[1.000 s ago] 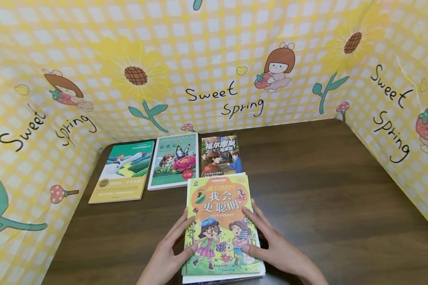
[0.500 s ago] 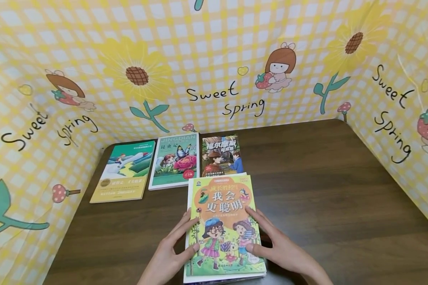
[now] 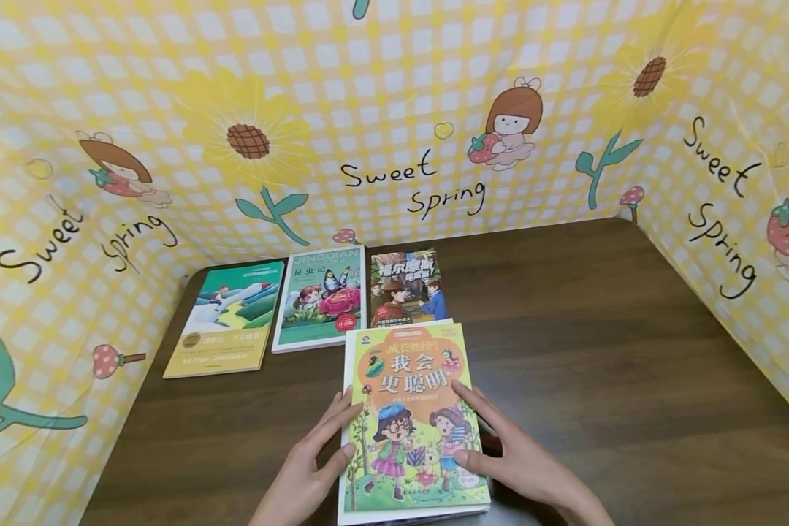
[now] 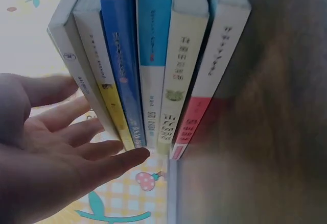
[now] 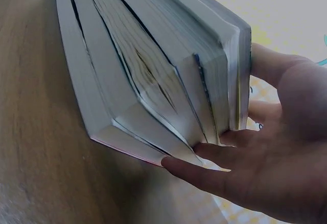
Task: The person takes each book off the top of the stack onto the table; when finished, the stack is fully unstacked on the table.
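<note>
A stack of several books stands between my hands at the table's front. On top is a yellow-green picture book [image 3: 408,416] with two cartoon children, slightly askew over a white-edged book below. My left hand [image 3: 309,456] lies along the spine side, fingers nearly straight, thumb at the top book's left edge. In the left wrist view, spines face that hand, among them a blue spine [image 4: 121,55]. My right hand [image 3: 516,453] touches the opposite side, thumb on the cover. In the right wrist view, its extended fingers [image 5: 204,175] lie along the page edges [image 5: 148,71].
Three books lie in a row behind the stack: a green-yellow one [image 3: 226,321], a butterfly-cover one [image 3: 322,299] and a detective-style one [image 3: 408,288], whose lower edge is partly hidden by the stack. Yellow checked cloth [image 3: 394,95] walls the brown table [image 3: 598,329] on three sides.
The top book has shifted slightly right, baring more white edge at its left. My left thumb has drawn back from the cover to its edge. The other books stay put.
</note>
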### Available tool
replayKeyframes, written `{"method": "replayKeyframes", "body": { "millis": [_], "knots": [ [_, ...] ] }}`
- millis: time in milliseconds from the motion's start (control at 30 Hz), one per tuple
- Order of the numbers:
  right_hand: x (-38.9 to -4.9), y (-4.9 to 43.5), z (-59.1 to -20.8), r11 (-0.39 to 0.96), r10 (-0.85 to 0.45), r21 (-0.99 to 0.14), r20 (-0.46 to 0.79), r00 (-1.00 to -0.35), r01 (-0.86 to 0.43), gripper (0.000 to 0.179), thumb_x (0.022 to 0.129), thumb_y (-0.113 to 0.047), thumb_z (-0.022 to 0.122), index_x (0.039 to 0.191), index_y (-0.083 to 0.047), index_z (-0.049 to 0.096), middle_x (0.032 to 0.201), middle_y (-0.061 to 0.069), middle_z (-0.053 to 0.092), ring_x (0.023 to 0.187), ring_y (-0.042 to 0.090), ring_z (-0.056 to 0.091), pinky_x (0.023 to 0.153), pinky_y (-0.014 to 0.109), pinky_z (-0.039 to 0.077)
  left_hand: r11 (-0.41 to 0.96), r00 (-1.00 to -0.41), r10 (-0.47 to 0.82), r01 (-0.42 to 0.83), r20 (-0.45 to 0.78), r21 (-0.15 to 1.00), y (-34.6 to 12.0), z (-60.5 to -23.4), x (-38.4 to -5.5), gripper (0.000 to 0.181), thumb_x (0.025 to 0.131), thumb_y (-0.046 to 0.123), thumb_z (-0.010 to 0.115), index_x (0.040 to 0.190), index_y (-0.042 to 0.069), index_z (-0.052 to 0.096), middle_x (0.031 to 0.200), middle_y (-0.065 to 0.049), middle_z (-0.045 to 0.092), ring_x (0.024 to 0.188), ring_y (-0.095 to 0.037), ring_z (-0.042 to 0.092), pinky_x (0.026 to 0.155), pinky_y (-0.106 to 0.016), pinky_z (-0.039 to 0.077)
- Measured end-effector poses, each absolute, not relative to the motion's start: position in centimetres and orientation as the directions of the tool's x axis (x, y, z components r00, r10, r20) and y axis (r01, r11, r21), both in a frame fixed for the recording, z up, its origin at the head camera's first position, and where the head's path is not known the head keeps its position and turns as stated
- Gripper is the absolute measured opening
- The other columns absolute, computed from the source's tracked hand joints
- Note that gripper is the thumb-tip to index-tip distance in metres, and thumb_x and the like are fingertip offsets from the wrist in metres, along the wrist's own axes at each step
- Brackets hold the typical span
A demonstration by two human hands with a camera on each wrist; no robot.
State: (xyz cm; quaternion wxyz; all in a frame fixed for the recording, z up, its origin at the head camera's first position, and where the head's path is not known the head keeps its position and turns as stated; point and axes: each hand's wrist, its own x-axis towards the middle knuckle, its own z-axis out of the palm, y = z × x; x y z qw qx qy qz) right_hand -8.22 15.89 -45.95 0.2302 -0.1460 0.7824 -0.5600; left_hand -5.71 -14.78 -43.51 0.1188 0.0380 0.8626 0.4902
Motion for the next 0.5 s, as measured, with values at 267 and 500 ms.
{"method": "replayKeyframes", "body": {
  "millis": [267,500],
  "knots": [
    [-8.02,16.37,-45.78,0.279,-0.490,-0.957,-0.217,-0.844,0.085,0.074,0.092,-0.034,0.066,0.151,-0.042,0.021,0.160,0.006,0.012,0.144,0.035,0.017,0.106,0.056,0.033,0.590,-0.962,0.228,0.016,-0.148,0.807,-14.43,-43.32,-5.61,0.050,0.093,0.023,0.065,0.139,0.032,0.050,0.156,0.003,0.029,0.147,-0.023,0.011,0.108,-0.064,0.021],
    [-8.02,16.29,-45.56,0.237,-0.484,-0.961,-0.246,-0.840,0.145,0.076,0.090,-0.033,0.068,0.152,-0.039,0.023,0.160,0.008,0.011,0.143,0.037,0.018,0.107,0.059,0.029,0.581,-0.958,0.234,0.000,-0.167,0.814,-14.76,-43.37,-5.41,0.047,0.095,0.031,0.062,0.140,0.032,0.049,0.156,0.007,0.027,0.146,-0.021,0.011,0.108,-0.063,0.021]
  ]
}}
